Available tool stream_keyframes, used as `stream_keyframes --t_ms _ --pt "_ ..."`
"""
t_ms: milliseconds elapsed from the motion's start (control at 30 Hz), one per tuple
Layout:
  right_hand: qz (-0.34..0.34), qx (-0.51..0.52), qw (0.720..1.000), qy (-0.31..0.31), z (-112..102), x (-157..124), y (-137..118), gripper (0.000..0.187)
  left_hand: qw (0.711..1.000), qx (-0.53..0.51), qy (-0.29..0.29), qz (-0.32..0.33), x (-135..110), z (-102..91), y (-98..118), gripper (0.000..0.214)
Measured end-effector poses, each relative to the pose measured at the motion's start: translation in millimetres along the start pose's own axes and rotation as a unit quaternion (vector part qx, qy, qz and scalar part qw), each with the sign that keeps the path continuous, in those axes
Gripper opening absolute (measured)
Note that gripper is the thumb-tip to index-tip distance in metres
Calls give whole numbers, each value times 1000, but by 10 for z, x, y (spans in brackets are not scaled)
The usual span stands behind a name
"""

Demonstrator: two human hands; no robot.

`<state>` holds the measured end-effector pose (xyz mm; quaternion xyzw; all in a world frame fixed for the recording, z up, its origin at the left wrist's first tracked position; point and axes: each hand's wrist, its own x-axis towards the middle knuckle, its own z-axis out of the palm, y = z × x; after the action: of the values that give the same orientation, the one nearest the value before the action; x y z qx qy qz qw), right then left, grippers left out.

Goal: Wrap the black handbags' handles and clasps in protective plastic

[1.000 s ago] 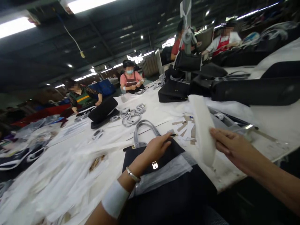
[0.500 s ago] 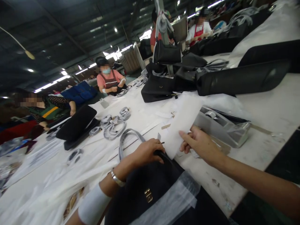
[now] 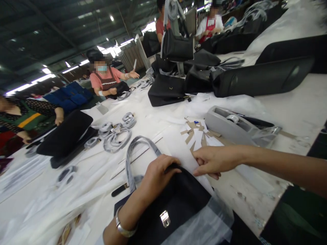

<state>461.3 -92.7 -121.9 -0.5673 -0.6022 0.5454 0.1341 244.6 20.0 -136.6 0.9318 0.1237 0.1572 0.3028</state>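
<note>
A black handbag [image 3: 178,200] with a metal clasp lies in front of me at the table's near edge. Its handle [image 3: 135,153] is wrapped in grey, and clear film [image 3: 206,224] covers its lower part. My left hand [image 3: 155,173] is closed on the bag's top edge by the handle. My right hand [image 3: 212,161] reaches in from the right, with the fingers pinched on a white sheet [image 3: 178,149]. That sheet lies low against the bag's top edge, right beside my left hand.
A grey tape dispenser [image 3: 230,124] and cut tape strips [image 3: 196,132] lie just beyond my right hand. Grey wrapped handles [image 3: 114,132] and a black bag [image 3: 63,136] sit to the left, and more black bags [image 3: 166,92] stand farther back. Several co-workers [image 3: 104,80] work across the table.
The white sheet, held upright in my right hand a second ago, has come down to the bag's top edge. My left hand stays on the bag. The view has shifted down and left.
</note>
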Motion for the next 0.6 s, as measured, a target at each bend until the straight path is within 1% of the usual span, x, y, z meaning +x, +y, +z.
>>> stream_keyframes --t_ms 33,67,133,167,200,233,333,367,400,433,467,500,533,567,600 --pt "0 19 1000 -12 13 8 9 24 1000 4 13 -4 -12 7 -8 11" --pt "3 45 999 -6 40 11 22 25 1000 6 27 -9 -23 13 -20 11" --pt "9 92 995 34 117 2 47 25 998 1 56 -19 -39 22 -53 10" --pt "11 95 994 48 155 -10 54 25 997 -7 66 -24 -43 27 -69 10" --pt "13 80 996 47 184 -23 53 24 997 -16 72 -28 -44 33 -83 10" --pt "16 50 998 32 203 -35 44 22 996 -26 75 -30 -43 41 -96 10" --pt "25 -50 997 -48 205 -53 -15 23 995 -43 77 -44 -44 62 -133 10" --pt "33 -58 996 -65 200 -57 -33 23 995 -46 78 -50 -51 66 -151 10" --pt "39 -45 996 -64 198 -68 -43 21 994 -46 80 -56 -63 69 -172 11" --pt "39 -18 998 -41 204 -89 -40 17 994 -43 84 -60 -79 69 -196 11" --pt "36 15 999 5 220 -124 -21 12 994 -40 87 -61 -99 68 -220 11" --pt "31 44 996 73 248 -176 16 11 994 -37 89 -58 -119 68 -242 12" --pt "28 65 987 147 288 -241 70 15 994 -34 88 -54 -138 68 -258 12" --pt "32 81 975 206 342 -319 139 20 995 -32 83 -49 -153 69 -265 13" --pt "45 97 966 234 409 -402 219 23 996 -29 74 -44 -160 68 -263 15"
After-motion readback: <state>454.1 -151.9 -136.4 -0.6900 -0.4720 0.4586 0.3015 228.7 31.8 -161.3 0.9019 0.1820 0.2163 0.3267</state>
